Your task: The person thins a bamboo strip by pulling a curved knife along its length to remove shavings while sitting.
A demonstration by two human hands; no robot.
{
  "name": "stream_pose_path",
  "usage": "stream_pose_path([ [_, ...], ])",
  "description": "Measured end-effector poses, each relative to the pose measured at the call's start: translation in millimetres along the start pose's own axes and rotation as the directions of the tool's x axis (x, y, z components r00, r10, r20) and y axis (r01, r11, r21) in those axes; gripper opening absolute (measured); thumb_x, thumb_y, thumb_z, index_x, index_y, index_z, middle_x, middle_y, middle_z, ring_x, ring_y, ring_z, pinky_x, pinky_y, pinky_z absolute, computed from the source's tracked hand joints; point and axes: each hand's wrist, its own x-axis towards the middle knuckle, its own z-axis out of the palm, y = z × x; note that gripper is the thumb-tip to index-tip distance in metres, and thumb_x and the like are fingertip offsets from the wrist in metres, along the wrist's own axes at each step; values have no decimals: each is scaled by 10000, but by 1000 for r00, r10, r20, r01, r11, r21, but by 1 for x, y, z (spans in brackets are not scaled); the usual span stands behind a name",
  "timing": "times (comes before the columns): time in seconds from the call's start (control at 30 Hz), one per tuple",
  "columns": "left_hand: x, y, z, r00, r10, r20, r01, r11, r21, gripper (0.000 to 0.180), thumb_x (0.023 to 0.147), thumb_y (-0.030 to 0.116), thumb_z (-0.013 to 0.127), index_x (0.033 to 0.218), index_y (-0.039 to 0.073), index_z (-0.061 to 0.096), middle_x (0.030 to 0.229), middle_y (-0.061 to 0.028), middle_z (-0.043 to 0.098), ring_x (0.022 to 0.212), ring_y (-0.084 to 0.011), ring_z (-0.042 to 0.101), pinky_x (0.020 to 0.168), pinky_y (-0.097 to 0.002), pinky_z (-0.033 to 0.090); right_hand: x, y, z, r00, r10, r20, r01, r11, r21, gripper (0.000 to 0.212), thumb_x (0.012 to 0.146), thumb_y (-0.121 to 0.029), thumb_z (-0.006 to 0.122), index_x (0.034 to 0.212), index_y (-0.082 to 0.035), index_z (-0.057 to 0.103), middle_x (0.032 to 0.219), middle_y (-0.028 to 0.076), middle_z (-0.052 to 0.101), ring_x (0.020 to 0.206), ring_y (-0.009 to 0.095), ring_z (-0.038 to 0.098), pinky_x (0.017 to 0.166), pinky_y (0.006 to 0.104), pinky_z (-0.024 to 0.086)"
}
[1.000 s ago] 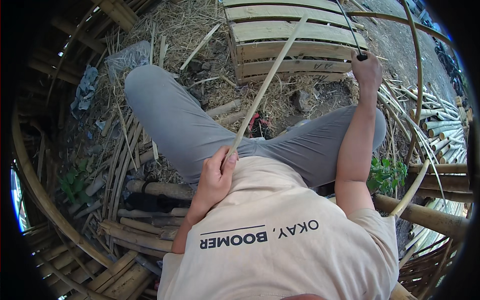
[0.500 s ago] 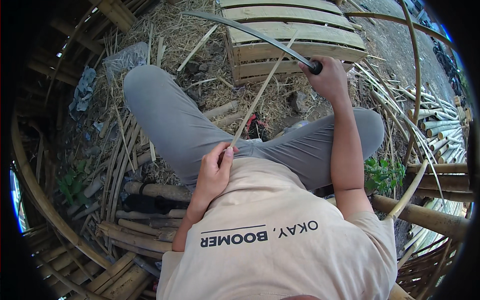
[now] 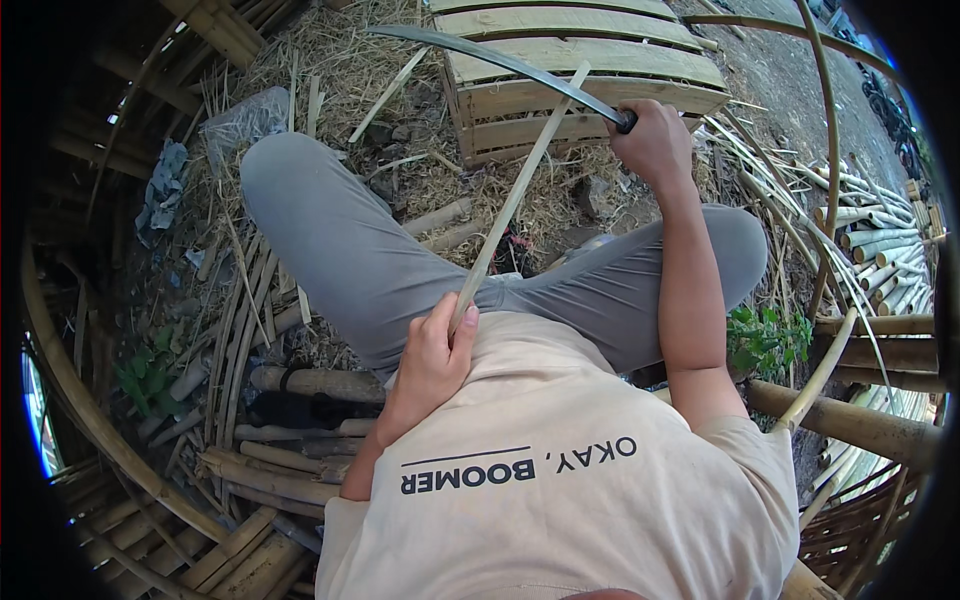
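Note:
Pinched in my left hand (image 3: 432,355), close to my belly, is the near end of a thin bamboo strip (image 3: 515,192). The strip slants up and away between my knees, its far end by the wooden crate. My right hand (image 3: 654,142) grips the black handle of a long curved machete (image 3: 500,60), out over my right knee. Its blade points to the far left and crosses the strip near the far end; whether they touch I cannot tell. Part of the handle is hidden in my fist.
A slatted wooden crate (image 3: 590,62) stands ahead. Straw and shavings (image 3: 320,40) cover the ground around it. On the right lie a stack of cut bamboo poles (image 3: 885,250) and a green plant (image 3: 765,340). Bamboo poles (image 3: 320,382) lie beside my left hip; a clear plastic bag (image 3: 245,125) is beyond my left knee.
The bamboo strip has turned in my left hand, so a broader face shows. My left hand has shifted slightly right and nearer. The machete stays almost in place.

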Motion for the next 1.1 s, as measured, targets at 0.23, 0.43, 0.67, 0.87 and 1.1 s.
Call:
stream_pose_path([
  [0.23, -4, -5, 1, 1000, 9, -10, -8, 1000, 24, 209, 1030, 165, 479, 927, -6, 540, 578, -104, 424, 510, -170, 388, 514, -337, 356, 7, 0, 2, 1000, -17, 25, 19, 999, -43, 314, 772, -279, 681, 1029, -118, 757, 951, 192, 717, 906, 386, 684, 824, 476, 543],
  [0.43, -16, 0, -12, 995, 76, -58, -73, 996, 56, 196, 1035, 143, 441, 957, -9, 537, 623, -205, 519, 569, -406, 559, 552, -421, 405, 34, 43, -20, 934, 351, -66, -354, 933, -58, 387, 828, -400, 676, 1002, -60, 738, 1020, 231, 702, 952, 408, 680, 842, 479, 542],
  [0.67, -1, -13, -7, 998, -43, -48, 40, 998, -55, 209, 1028, 173, 478, 970, -3, 575, 577, -48, 441, 514, -133, 409, 506, -324, 336, 11, 36, -21, 979, 202, -14, -189, 937, 295, 474, 817, -474, 752, 852, -1, 749, 681, 133, 679, 669, 235, 662, 669, 364, 501],
  [0.87, 3, -22, -10, 994, -106, -21, 105, 993, -61, 230, 1032, 234, 509, 991, 19, 580, 621, 41, 428, 583, -48, 357, 518, -265, 302, -5, 2, -10, 984, -6, 180, -117, 735, 668, 390, 883, -397, 723, 825, -11, 734, 663, 31, 650, 513, 67, 458, 507, 267, 351],
  [1.1, 5, -19, -7, 994, -113, 16, 114, 990, -78, 254, 1000, 235, 566, 981, -17, 595, 575, -47, 476, 545, -88, 396, 508, -307, 350, -10, -8, 3, 910, -278, 307, -196, 365, 910, 233, 948, -224, 656, 906, -2, 714, 1299, 105, 646, 509, 24, 415, 463, 200, 337],
])
